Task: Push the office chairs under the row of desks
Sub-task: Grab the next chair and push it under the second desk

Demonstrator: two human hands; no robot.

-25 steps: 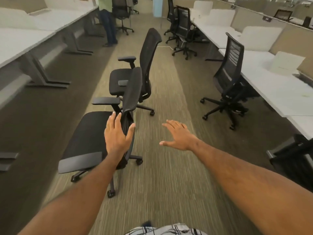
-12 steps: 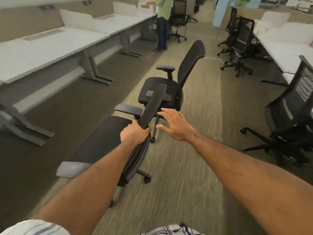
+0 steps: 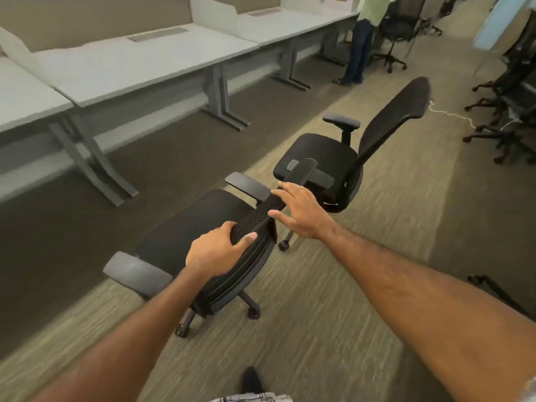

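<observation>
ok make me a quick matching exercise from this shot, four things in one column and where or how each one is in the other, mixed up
Things:
1. left hand
2. right hand
3. second chair
4. person in the green top

States:
A. stands free in the aisle, nobody touching it
B. wrapped round the top edge of the near chair backrest
C. stands at the far end of the desk row
D. fingers spread, laid on the backrest further along

Pairs: 1-B, 2-D, 3-A, 4-C
</observation>
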